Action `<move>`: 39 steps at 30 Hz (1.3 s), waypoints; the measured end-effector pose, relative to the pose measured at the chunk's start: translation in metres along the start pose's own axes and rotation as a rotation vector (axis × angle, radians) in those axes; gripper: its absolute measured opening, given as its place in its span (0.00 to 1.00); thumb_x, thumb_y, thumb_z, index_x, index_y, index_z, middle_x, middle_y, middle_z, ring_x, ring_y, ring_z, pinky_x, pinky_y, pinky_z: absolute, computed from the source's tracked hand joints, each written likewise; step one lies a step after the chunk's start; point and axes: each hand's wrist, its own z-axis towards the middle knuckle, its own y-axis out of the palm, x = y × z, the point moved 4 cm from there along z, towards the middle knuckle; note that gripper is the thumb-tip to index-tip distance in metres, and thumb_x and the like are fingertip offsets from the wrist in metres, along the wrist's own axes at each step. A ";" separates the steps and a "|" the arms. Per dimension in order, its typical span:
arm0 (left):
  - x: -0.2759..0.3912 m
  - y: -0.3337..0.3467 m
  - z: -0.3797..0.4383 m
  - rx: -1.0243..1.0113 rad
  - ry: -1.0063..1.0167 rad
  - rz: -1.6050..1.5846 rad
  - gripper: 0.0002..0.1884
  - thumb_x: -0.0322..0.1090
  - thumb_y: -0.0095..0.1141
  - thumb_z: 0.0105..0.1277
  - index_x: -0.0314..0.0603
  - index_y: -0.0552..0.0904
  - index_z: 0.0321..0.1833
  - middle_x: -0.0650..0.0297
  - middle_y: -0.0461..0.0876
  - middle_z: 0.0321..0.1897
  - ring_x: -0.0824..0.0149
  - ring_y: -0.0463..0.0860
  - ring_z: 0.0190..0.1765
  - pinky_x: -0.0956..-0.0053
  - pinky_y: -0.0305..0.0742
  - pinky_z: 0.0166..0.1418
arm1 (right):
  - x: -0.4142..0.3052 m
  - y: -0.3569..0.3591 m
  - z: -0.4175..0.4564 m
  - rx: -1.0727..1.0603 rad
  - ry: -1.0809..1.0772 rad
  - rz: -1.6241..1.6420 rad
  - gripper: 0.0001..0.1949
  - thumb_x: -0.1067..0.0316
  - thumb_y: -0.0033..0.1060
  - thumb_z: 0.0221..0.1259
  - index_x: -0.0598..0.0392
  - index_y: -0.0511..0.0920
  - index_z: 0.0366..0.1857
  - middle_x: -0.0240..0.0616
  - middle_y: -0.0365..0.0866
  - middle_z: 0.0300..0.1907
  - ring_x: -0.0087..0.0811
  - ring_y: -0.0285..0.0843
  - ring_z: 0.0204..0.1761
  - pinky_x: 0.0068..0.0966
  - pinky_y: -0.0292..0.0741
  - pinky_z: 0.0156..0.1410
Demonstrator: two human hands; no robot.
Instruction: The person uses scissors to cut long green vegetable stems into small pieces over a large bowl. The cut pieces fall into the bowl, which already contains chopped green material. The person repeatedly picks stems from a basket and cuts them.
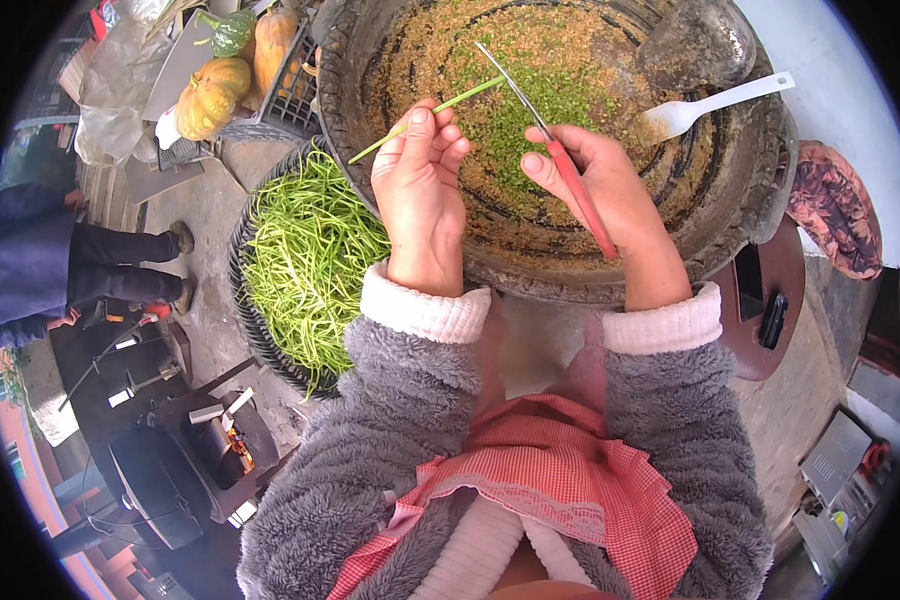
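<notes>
Above a large round pan (750, 217), my left hand (424, 172) pinches one thin green stalk (461, 97) between thumb and fingers. My right hand (607, 180) holds red-handled scissors (574, 187). The scissor blades meet the far end of the stalk; whether they are apart there is hard to tell. Small chopped green pieces (525, 135) lie in the pan on a brown crumbly mixture (420, 45). A white plastic spatula (709, 105) leans over the pan's right side. Left of the pan, a black woven basket (244, 300) holds many long green stalks (315, 262).
Pumpkins (214, 97) and a black plastic crate (289, 97) stand at the upper left. A person (82, 262) stands at the far left, near a burning fire (240, 450). A phone (748, 281) lies on a brown stool (784, 322) at right, near a patterned cushion-like fabric item (832, 210).
</notes>
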 end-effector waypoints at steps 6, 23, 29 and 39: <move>-0.001 0.001 0.000 -0.006 0.000 -0.003 0.10 0.32 0.56 0.67 0.33 0.79 0.45 0.59 0.83 0.32 0.72 0.81 0.30 0.80 0.81 0.34 | 0.000 0.001 -0.001 0.040 0.019 0.071 0.23 0.47 0.70 0.52 0.58 0.75 0.22 0.23 0.63 0.16 0.18 0.58 0.21 0.21 0.58 0.26; -0.001 -0.001 0.001 -0.037 -0.016 0.024 0.11 0.32 0.55 0.67 0.34 0.78 0.48 0.60 0.82 0.35 0.72 0.81 0.34 0.79 0.80 0.38 | 0.000 0.001 0.000 -0.006 0.006 -0.006 0.25 0.45 0.71 0.49 0.59 0.73 0.24 0.28 0.64 0.18 0.22 0.59 0.24 0.24 0.60 0.29; -0.002 0.003 -0.001 0.002 -0.018 0.008 0.09 0.32 0.56 0.66 0.33 0.79 0.44 0.59 0.83 0.33 0.71 0.81 0.30 0.79 0.81 0.35 | 0.001 0.001 0.000 0.014 0.019 -0.011 0.24 0.45 0.70 0.51 0.59 0.74 0.22 0.26 0.64 0.17 0.20 0.59 0.22 0.23 0.60 0.27; 0.001 -0.001 0.000 0.007 0.014 -0.002 0.10 0.33 0.56 0.67 0.33 0.79 0.44 0.59 0.83 0.32 0.71 0.81 0.30 0.79 0.81 0.34 | -0.002 0.001 -0.002 -0.001 0.020 0.039 0.24 0.46 0.70 0.51 0.59 0.73 0.23 0.26 0.64 0.18 0.20 0.59 0.23 0.23 0.61 0.28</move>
